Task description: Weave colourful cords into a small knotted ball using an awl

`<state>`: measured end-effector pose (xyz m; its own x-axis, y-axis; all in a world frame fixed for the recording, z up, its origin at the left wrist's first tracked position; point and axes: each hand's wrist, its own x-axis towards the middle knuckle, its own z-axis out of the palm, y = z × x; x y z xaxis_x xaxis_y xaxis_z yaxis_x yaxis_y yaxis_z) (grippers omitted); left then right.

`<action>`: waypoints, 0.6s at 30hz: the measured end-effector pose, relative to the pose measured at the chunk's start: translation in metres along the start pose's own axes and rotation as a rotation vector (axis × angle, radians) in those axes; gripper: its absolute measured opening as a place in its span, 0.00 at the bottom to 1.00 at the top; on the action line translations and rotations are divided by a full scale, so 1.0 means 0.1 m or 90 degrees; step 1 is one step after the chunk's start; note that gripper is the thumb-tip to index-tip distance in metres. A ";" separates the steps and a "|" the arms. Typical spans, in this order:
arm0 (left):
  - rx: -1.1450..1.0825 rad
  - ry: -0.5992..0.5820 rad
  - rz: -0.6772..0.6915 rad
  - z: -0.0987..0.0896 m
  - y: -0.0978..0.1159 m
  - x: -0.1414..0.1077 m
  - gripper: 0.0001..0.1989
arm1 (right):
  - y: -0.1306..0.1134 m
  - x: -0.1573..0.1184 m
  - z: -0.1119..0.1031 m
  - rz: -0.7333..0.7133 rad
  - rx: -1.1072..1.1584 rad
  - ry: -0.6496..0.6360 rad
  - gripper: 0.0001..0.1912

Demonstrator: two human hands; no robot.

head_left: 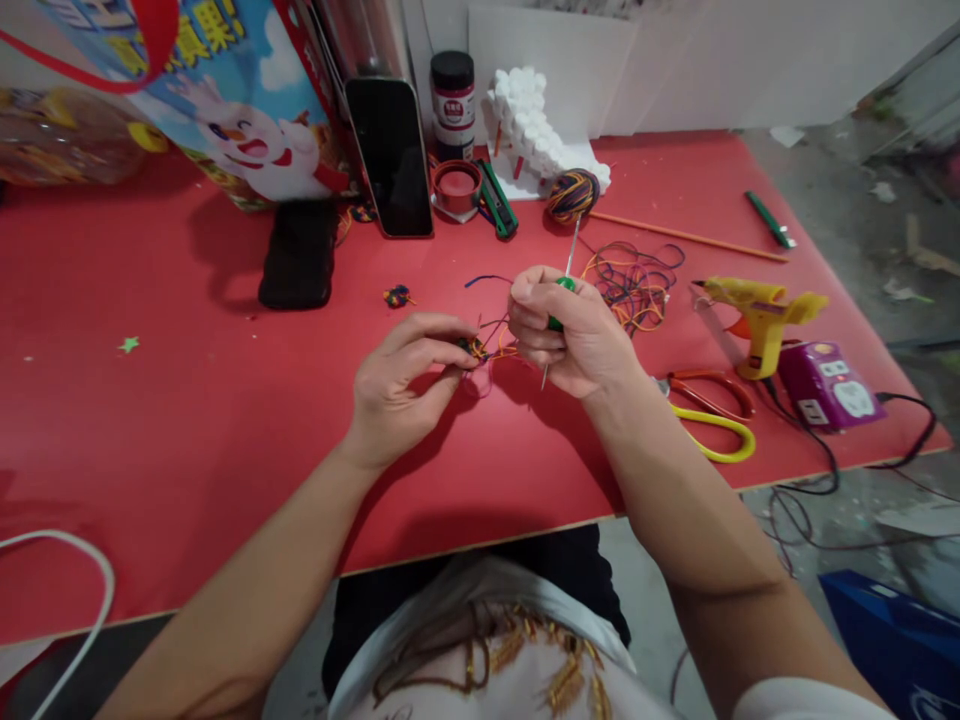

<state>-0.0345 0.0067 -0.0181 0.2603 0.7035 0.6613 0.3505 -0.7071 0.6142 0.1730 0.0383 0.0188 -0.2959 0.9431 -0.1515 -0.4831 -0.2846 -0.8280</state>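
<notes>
My left hand (pixel 416 378) pinches a small multicoloured piece of yarn work (pixel 474 348) between thumb and fingertips, just above the red table. Loose orange, pink and dark strands trail from it towards the right. In a closed fist, my right hand (pixel 570 330) holds what looks like a crochet hook (pixel 574 248) with a green grip; its thin metal shaft points up and away, and a thin end shows below the fist. The hook's tip is too small to make out. Beyond my hands lies a small finished-looking yarn piece (pixel 397 296). Tangled yarn (pixel 634 285) spreads behind my right hand.
A yarn ball (pixel 572 194) and an orange stick (pixel 690 237) lie behind the tangle. On the right are a yellow glue gun (pixel 765 315), a purple box (pixel 831 385), red-handled pliers (pixel 712 388) and a yellow handle (pixel 724 440). A phone (pixel 390 158) stands at the back.
</notes>
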 end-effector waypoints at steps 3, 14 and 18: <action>0.012 -0.012 0.010 0.01 -0.01 -0.01 0.10 | 0.02 0.00 0.00 -0.022 -0.014 -0.012 0.12; 0.031 0.036 -0.026 0.01 -0.05 -0.01 0.09 | 0.05 -0.04 0.02 -0.049 -0.065 -0.113 0.15; 0.032 0.077 -0.024 0.00 -0.06 0.00 0.09 | 0.05 -0.03 0.03 -0.040 -0.060 -0.116 0.15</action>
<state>-0.0363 0.0107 -0.0221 0.1367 0.7139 0.6868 0.4041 -0.6731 0.6193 0.1694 0.0331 0.0164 -0.4162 0.9092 -0.0050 -0.4288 -0.2011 -0.8807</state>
